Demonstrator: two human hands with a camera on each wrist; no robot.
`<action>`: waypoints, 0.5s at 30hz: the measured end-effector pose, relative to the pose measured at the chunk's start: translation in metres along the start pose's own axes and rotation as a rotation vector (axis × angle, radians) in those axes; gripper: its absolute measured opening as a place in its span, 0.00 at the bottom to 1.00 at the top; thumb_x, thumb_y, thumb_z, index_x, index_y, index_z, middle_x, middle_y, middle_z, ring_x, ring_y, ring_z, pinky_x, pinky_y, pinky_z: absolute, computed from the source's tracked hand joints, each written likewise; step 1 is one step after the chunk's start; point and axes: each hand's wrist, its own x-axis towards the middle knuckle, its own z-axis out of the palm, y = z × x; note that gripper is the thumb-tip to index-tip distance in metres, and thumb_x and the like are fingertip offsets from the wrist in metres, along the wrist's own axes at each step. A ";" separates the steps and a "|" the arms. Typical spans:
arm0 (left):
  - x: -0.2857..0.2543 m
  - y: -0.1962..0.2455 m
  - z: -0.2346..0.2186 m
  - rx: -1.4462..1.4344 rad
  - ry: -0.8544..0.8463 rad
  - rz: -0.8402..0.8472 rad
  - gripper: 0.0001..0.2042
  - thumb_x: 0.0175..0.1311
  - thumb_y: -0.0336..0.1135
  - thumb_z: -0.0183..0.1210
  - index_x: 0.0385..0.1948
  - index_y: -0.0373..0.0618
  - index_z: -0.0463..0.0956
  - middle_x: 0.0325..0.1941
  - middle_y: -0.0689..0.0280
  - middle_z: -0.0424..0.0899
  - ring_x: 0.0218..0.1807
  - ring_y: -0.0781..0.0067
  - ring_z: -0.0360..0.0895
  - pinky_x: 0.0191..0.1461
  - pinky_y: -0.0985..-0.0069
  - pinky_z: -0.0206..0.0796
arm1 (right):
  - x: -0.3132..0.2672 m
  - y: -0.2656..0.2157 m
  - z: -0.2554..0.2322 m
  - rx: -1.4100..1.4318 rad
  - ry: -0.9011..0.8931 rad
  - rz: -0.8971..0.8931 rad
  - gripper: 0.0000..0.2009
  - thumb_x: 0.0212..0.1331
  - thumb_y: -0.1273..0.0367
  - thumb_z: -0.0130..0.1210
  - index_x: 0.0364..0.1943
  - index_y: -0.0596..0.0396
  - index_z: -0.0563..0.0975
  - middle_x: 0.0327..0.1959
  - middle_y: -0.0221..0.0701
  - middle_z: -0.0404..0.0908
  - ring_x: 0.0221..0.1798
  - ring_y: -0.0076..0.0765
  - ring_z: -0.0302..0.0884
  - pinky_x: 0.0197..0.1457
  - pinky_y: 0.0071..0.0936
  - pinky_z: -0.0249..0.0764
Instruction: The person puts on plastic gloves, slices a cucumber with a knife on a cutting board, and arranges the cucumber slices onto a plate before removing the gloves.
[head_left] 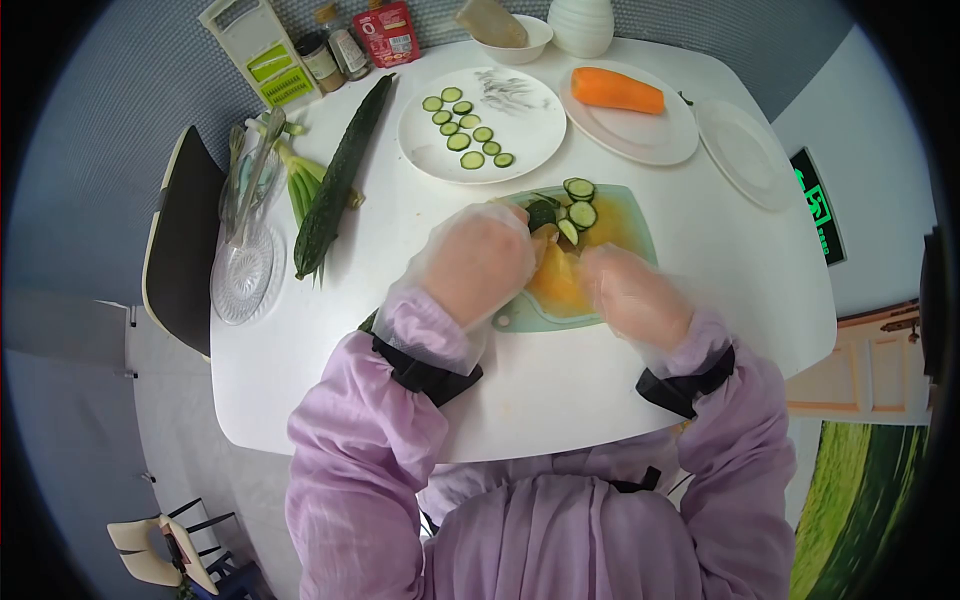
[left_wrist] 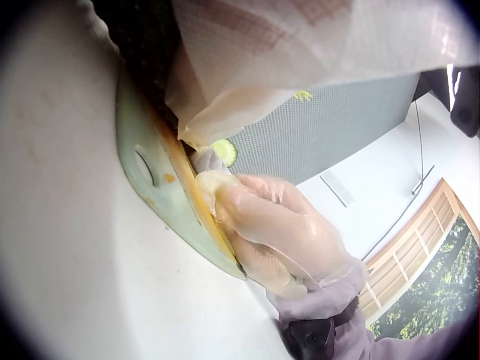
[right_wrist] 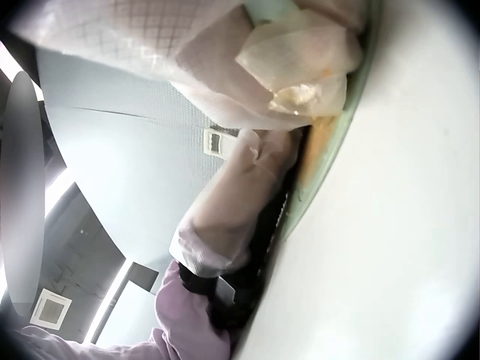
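Plated cucumber slices [head_left: 458,142], head view only

You have a bright orange carrot [head_left: 617,91] on a white plate [head_left: 640,140]. Your sleeves [head_left: 370,410] are lilac (black at the cuffs), and your pale green cutting board [head_left: 640,215] is stained yellow-orange.

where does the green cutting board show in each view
Head: the green cutting board lies just right of centre.
Left wrist: the green cutting board is a slanting band left of centre.
Right wrist: the green cutting board is a narrow slanting strip right of centre, in the upper part.
Shared landmark: the orange stain on its surface.
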 end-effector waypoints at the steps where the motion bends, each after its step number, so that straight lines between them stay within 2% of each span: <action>1: 0.000 0.001 -0.001 0.014 0.002 -0.001 0.16 0.60 0.39 0.52 0.16 0.38 0.70 0.20 0.60 0.71 0.25 0.59 0.72 0.31 0.66 0.65 | 0.000 0.001 0.000 -0.001 0.000 0.000 0.07 0.59 0.71 0.47 0.28 0.61 0.68 0.26 0.44 0.68 0.30 0.52 0.64 0.36 0.38 0.63; 4: 0.000 0.001 -0.003 0.045 0.013 0.007 0.16 0.60 0.40 0.52 0.16 0.39 0.70 0.19 0.61 0.71 0.25 0.60 0.72 0.30 0.66 0.65 | 0.002 -0.001 0.000 -0.065 -0.016 0.013 0.07 0.59 0.71 0.47 0.28 0.61 0.69 0.27 0.44 0.69 0.31 0.52 0.66 0.36 0.39 0.64; 6: 0.000 0.000 -0.003 0.061 0.024 0.018 0.16 0.61 0.40 0.52 0.17 0.39 0.70 0.18 0.61 0.70 0.24 0.60 0.72 0.30 0.66 0.64 | 0.002 -0.008 -0.004 -0.064 -0.069 0.178 0.07 0.59 0.71 0.47 0.29 0.61 0.70 0.28 0.44 0.70 0.32 0.52 0.67 0.37 0.40 0.64; 8: 0.000 0.000 -0.003 0.058 0.091 0.081 0.16 0.61 0.40 0.52 0.17 0.39 0.70 0.18 0.61 0.70 0.24 0.60 0.71 0.30 0.66 0.64 | 0.000 -0.005 -0.004 -0.086 -0.048 0.121 0.07 0.59 0.71 0.46 0.29 0.61 0.70 0.28 0.44 0.70 0.32 0.52 0.67 0.37 0.40 0.64; 12: -0.002 -0.001 -0.004 0.035 0.057 0.023 0.16 0.61 0.40 0.52 0.16 0.39 0.69 0.17 0.61 0.70 0.23 0.60 0.71 0.29 0.66 0.64 | -0.006 0.012 -0.002 -0.072 -0.012 -0.034 0.07 0.61 0.70 0.45 0.30 0.62 0.70 0.28 0.44 0.70 0.33 0.51 0.67 0.37 0.40 0.64; 15: -0.007 0.002 -0.010 -0.009 0.139 -0.011 0.14 0.60 0.38 0.52 0.17 0.40 0.69 0.18 0.60 0.70 0.23 0.59 0.70 0.30 0.66 0.63 | -0.008 0.004 -0.005 0.019 0.039 0.037 0.06 0.61 0.72 0.46 0.31 0.61 0.69 0.28 0.43 0.68 0.32 0.48 0.66 0.37 0.37 0.64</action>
